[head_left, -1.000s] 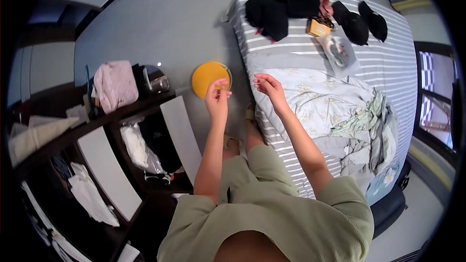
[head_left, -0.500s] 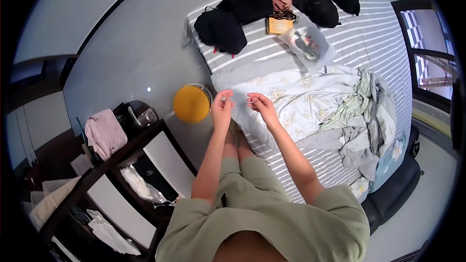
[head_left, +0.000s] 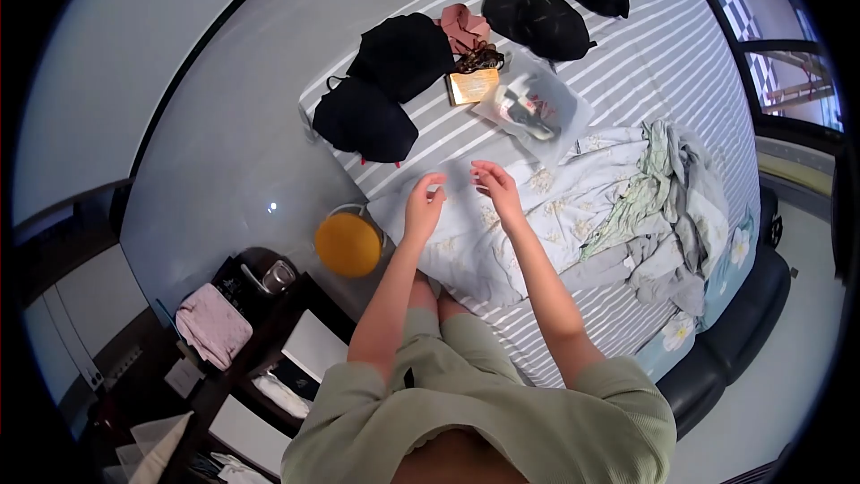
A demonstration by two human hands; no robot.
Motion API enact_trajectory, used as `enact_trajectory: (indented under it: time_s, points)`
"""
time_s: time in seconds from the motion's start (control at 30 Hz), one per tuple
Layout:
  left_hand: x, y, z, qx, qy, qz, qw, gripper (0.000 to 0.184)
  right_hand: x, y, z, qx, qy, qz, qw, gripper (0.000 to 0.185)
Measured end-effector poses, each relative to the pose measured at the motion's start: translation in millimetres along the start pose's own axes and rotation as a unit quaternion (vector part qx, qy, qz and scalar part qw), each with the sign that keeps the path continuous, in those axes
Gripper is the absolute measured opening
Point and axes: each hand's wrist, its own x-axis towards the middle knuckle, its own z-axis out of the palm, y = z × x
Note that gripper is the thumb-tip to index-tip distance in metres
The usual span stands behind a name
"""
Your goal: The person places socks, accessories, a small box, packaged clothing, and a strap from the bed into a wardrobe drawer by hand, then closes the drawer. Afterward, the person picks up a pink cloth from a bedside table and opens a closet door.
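Left hand (head_left: 424, 204): was raised in front of the body, fingers loosely curled and partly spread from the thumb; nothing showed in its hold.
Right hand (head_left: 498, 191): mirrored it just beside, half open, fingers bent inward, with no visible hold on anything.
Floral bedding (head_left: 541, 181): lay nearest both hands, across the bed (head_left: 627, 72) from the near edge inward; whether any fingertip brushed it could not be told.
Folding: none showed in the floral bedding; it lay creased, its right part bunched with green cloth (head_left: 627, 202) and grey cloth (head_left: 661, 273).
Black garments (head_left: 401, 56): lay at the left corner, bunched and overlapping rather than squared up.
Far edge: pink cloth (head_left: 464, 29) lay crumpled beside the black garments, and two black caps (head_left: 546, 25) sat farther along, apart from any pile.
Bed's middle: a translucent plastic bag (head_left: 569, 112) rested against the floral bedding's upper border, just beside an orange box (head_left: 473, 87).
Progress: judging by this layout, the pieces were set out in loose groups, the floral bedding unsorted from the cloth around it, and handling seemed paused or not begun.
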Motion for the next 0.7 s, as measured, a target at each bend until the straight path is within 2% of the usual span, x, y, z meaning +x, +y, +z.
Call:
enact_trajectory:
  time_s: [0.1, 0.3, 0.4, 0.43, 0.53, 0.57, 0.67, 0.7]
  points:
    - [35, 0, 3, 0.028, -0.021, -0.022, 0.999, 0.025, 35, -10, -1, 0.0, 0.031, -0.005, 1.0, 0.024]
    - [109, 6, 7, 0.118, -0.034, 0.01, 0.992, 0.033, 104, -24, -6, -0.027, 0.059, -0.025, 0.998, 0.032]
    - [147, 0, 13, 0.186, -0.02, 0.019, 0.982, 0.041, 148, -9, -17, -0.055, 0.071, -0.104, 0.991, 0.035]
    - [161, -3, 13, 0.198, -0.042, -0.012, 0.979, 0.049, 161, -7, -24, -0.106, 0.089, -0.116, 0.984, 0.038]
    - [197, -29, 25, 0.199, -0.019, 0.027, 0.98, 0.054, 200, -1, -37, -0.15, 0.146, -0.18, 0.961, 0.039]
    - [208, -40, 29, 0.188, -0.019, 0.04, 0.981, 0.057, 210, -2, -42, -0.166, 0.167, -0.186, 0.954, 0.041]
    - [247, -68, 43, 0.053, -0.028, -0.081, 0.995, 0.051, 232, -26, -49, -0.29, 0.208, -0.204, 0.912, 0.044]
    - [251, -64, 46, 0.006, -0.022, -0.075, 0.997, 0.043, 240, -31, -49, -0.256, 0.206, -0.192, 0.925, 0.047]
